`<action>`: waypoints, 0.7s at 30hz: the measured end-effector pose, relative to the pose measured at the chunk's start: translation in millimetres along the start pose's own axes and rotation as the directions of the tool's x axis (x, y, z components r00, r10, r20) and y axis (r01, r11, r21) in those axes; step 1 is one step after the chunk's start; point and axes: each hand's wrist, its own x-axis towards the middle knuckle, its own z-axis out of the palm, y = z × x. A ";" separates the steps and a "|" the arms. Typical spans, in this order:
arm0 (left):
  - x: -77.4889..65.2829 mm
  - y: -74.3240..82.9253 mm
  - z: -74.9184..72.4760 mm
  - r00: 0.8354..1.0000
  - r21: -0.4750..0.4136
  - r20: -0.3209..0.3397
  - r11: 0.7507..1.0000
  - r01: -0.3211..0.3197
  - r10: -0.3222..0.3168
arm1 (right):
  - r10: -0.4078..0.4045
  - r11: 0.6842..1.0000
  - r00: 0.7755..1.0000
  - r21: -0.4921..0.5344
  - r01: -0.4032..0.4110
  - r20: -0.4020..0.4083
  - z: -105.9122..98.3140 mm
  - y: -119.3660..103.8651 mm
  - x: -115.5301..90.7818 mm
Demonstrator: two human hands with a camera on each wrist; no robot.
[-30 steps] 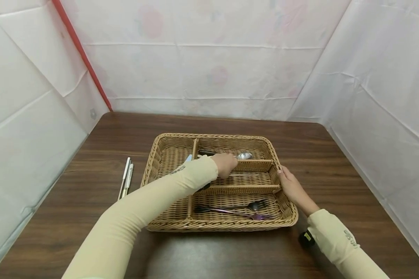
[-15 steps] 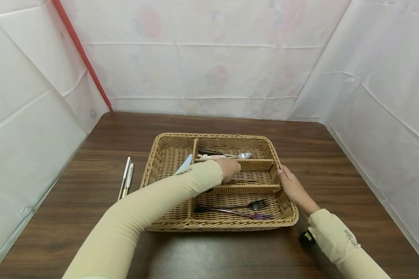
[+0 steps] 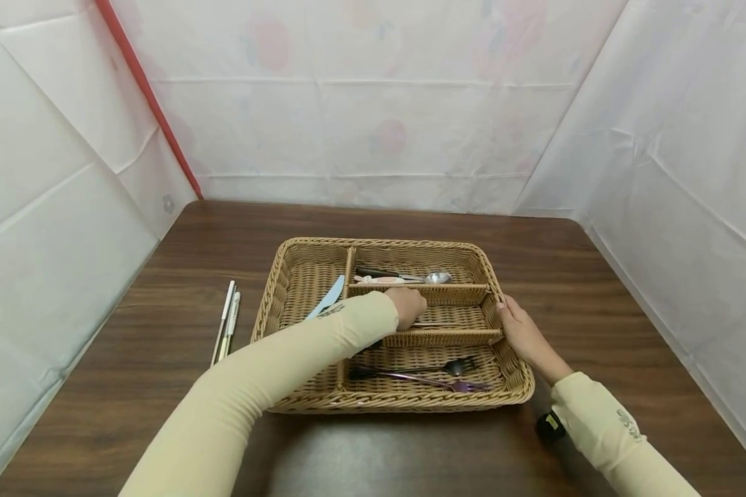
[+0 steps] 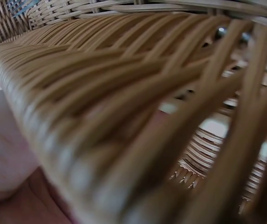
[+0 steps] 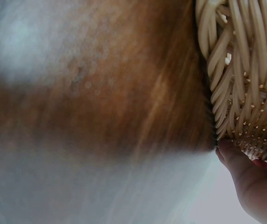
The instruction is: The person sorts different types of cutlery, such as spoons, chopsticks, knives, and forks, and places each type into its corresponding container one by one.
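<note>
A wicker cutlery basket (image 3: pixel 398 406) with dividers stands on the table. My left hand (image 3: pixel 407 308) reaches into its middle right compartment, fingers curled and largely hidden under the back of the hand. Thin metallic chopsticks (image 3: pixel 436 324) stick out to the right from under it, low in the compartment; I cannot tell how many. My right hand (image 3: pixel 523 339) grips the basket's right rim, thumb on the inner side. In the right wrist view the thumb (image 5: pixel 236 161) presses at the woven edge. The left wrist view is mostly filled by a close divider (image 4: pixel 100 93).
The back compartment holds a spoon (image 3: pixel 438 277) and pale-handled cutlery (image 3: pixel 379 280). A light-blue knife (image 3: pixel 328 297) lies in the left compartment. In front lie a black fork (image 3: pixel 460 366) and a purple fork (image 3: pixel 469 386). White-and-gold chopsticks (image 3: pixel 231 317) rest on the table (image 3: pixel 161 324) left of the basket.
My left hand has moved slightly right and toward me, lower into the middle compartment, and the chopsticks have come with it. The right hand keeps its hold on the rim.
</note>
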 end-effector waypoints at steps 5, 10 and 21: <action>-4.0 -3.1 -3.2 0.998 -0.030 -0.061 1.000 -0.010 0.008 | -0.002 1.000 1.000 0.003 0.002 -0.001 -3.6 -1.4 0.2; -33.7 -16.2 -15.9 0.980 -0.179 -0.196 0.981 -0.072 0.036 | -0.006 1.000 1.000 0.004 0.006 -0.001 -6.6 -0.9 -0.6; -158.6 -137.6 15.4 0.857 -0.363 -0.433 0.924 0.118 -0.279 | -0.004 1.000 1.000 -0.006 0.004 -0.009 -5.9 -0.9 -3.4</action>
